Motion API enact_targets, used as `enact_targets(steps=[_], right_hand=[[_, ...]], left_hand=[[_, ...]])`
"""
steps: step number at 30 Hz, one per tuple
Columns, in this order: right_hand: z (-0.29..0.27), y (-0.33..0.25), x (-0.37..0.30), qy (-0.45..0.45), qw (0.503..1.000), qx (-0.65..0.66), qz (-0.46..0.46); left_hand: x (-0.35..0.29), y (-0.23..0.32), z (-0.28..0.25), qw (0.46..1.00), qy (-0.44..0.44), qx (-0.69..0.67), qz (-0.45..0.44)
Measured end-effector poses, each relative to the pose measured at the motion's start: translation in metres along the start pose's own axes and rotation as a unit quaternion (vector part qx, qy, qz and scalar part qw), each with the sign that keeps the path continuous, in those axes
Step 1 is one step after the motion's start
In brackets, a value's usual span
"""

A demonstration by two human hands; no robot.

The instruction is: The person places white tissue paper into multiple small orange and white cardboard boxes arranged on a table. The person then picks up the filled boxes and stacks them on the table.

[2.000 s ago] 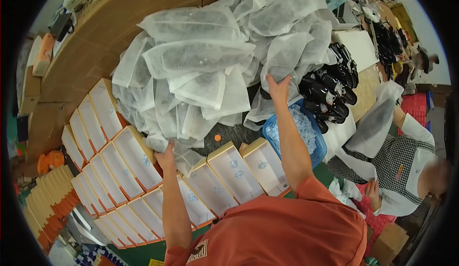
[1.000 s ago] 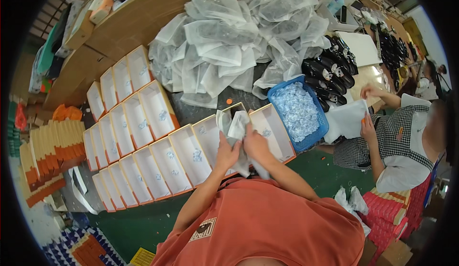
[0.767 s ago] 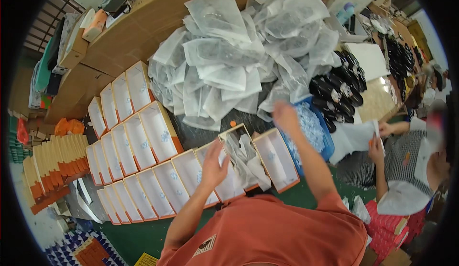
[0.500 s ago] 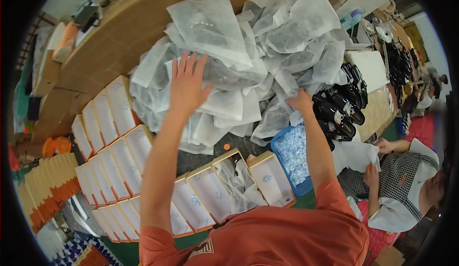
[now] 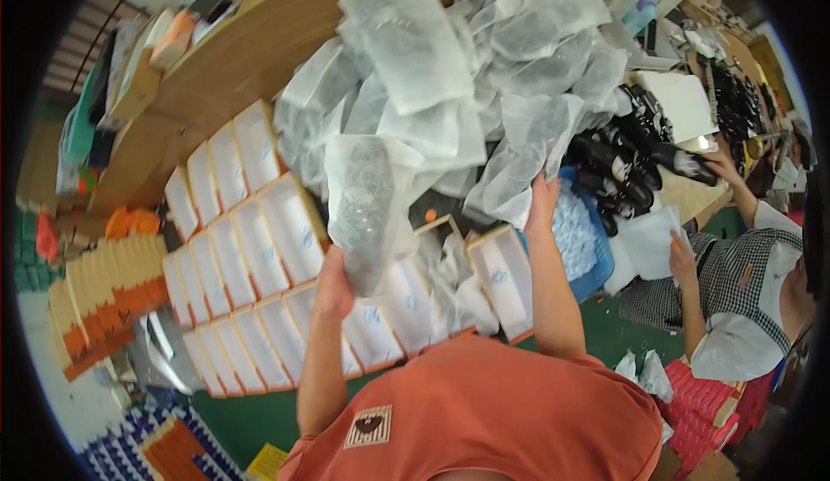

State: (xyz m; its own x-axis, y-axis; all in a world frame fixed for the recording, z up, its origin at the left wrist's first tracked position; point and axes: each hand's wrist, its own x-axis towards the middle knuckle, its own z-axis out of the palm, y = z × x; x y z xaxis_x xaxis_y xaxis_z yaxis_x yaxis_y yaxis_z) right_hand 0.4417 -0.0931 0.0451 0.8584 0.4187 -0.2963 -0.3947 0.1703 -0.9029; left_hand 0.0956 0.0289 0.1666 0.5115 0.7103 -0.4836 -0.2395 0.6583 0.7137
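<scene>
My left hand is closed round the lower end of a bagged shoe, a dark shape showing through its translucent white pouch. It is held upright above the near row of open boxes. My right hand grips the near end of another bagged shoe, its pouch creased and pale, at the right front of the heap. Beyond both hands lies the heap of white pouches, dark forms dimly visible inside. Several open white shoe boxes with yellow-brown edges stand in rows left of and below the heap.
A blue basket of pale blue crumpled packets sits beside my right forearm. Black shoes are piled past it. At the right, a co-worker in a checked apron holds a black shoe and a white pouch. Stacked boxes stand far left.
My left hand has left the heap and come nearer with a bagged shoe. My right hand has drawn a second one slightly toward me. The co-worker's arm now reaches to a black shoe.
</scene>
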Motion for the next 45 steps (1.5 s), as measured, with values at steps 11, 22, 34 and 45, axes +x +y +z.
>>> enact_targets(steps=[11,22,34,45], right_hand=[[-0.002,-0.009,-0.206,-0.322,0.918,-0.22,0.077],[0.016,0.071,-0.174,-0.371,0.748,-0.522,-0.175],[0.051,0.076,0.062,-0.01,0.733,-0.677,-0.066],[0.028,0.073,0.013,-0.062,0.987,-0.096,0.112]], left_hand=[[-0.14,-0.111,-0.079,0.977,0.109,-0.13,-0.128],[-0.09,-0.164,-0.094,0.782,0.059,0.604,0.141],[0.252,-0.051,-0.024,0.667,0.195,0.707,0.131],[0.103,-0.017,-0.065,0.98,0.081,0.136,-0.122]])
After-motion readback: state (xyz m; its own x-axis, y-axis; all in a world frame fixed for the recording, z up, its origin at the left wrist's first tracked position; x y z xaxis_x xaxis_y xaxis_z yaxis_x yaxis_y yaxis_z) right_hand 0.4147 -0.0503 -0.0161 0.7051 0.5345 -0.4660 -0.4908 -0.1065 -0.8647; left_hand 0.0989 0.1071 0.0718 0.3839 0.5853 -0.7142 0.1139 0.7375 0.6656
